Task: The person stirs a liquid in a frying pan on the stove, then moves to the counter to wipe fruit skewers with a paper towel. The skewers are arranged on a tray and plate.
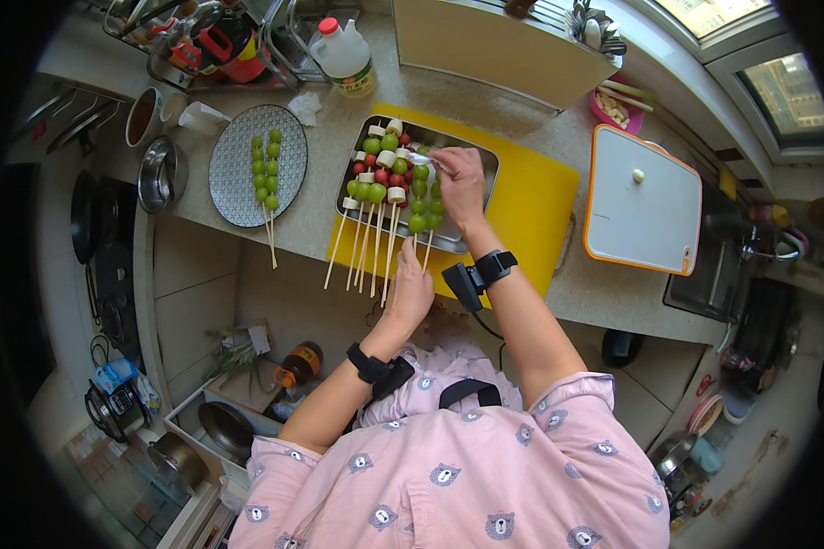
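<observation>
Several fruit skewers lie in a rectangular metal tray (489,180) on a yellow cutting board (539,206), their bare wooden sticks pointing towards me. Some carry green grapes, red fruit and white slices; grapes alone show on the skewers at the right. My left hand (410,285) is closed on the stick of a green grape skewer (418,204) at the tray's near edge. Pinched in my right hand (461,180) is a white tissue (422,158), at the far end of the grape skewers. Two more grape skewers (272,168) rest on a patterned plate (230,189) at the left.
Left of the plate stand a metal bowl (152,180) and a cup (144,118). A plastic jug (344,58) and a knife block (481,48) are behind the tray. A white cutting board (642,219) with an orange rim lies right, near a pink container (633,122).
</observation>
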A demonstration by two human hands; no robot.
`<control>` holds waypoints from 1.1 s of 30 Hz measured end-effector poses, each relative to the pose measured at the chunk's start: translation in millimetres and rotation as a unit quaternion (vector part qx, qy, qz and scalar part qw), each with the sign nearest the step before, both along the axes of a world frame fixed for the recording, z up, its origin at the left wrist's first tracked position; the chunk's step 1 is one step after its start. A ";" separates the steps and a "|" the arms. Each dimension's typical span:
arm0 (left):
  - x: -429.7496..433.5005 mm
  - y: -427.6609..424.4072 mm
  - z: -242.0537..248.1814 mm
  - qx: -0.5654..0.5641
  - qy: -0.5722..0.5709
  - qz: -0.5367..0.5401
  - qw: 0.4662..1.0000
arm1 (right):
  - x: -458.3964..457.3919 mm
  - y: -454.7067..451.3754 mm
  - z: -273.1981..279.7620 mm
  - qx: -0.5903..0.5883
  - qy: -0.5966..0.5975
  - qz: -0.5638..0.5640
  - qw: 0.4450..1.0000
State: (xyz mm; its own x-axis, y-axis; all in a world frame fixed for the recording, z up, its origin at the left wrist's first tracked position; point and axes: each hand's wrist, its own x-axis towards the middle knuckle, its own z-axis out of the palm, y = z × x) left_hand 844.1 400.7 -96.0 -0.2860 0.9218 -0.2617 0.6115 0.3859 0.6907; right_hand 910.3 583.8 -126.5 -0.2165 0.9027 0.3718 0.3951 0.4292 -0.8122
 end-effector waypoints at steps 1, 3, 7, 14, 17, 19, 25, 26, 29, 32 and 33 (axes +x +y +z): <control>0.5 3.5 -4.8 0.013 -0.057 0.048 0.997 | 0.2 -8.8 0.8 -0.043 -0.045 0.045 0.997; 2.8 8.0 -11.9 0.023 -0.131 0.109 0.985 | 1.8 -22.8 2.7 -0.131 -0.155 0.143 0.969; -3.9 14.9 -12.4 -0.084 -0.485 0.241 0.836 | 5.4 -21.3 8.7 -0.099 -0.070 0.074 0.990; 5.4 21.3 1.2 -0.041 -0.526 0.218 0.821 | 18.8 -35.8 31.0 -0.142 -0.118 0.202 0.962; 11.3 23.7 -0.2 0.007 -0.542 0.208 0.814 | 25.0 -23.6 33.7 -0.122 -0.024 0.119 0.985; 13.2 23.5 1.9 0.028 -0.491 0.188 0.850 | 25.8 -5.3 31.9 -0.011 0.006 0.033 0.999; 9.1 16.9 22.9 0.050 -0.426 0.134 0.893 | 26.8 20.7 16.9 -0.079 -0.076 0.123 0.986; 6.8 14.1 26.0 0.055 -0.421 0.135 0.895 | 30.0 25.8 15.2 -0.091 -0.065 0.137 0.984; -1.7 8.7 36.6 0.063 -0.407 0.123 0.903 | 41.2 39.0 18.6 -0.062 -0.009 0.027 0.998; -7.9 3.2 49.1 0.079 -0.442 0.114 0.886 | 45.4 36.6 25.4 -0.099 0.135 -0.066 0.984; -7.5 4.2 53.3 0.083 -0.467 0.105 0.874 | 40.8 29.8 25.0 -0.106 0.161 0.011 0.981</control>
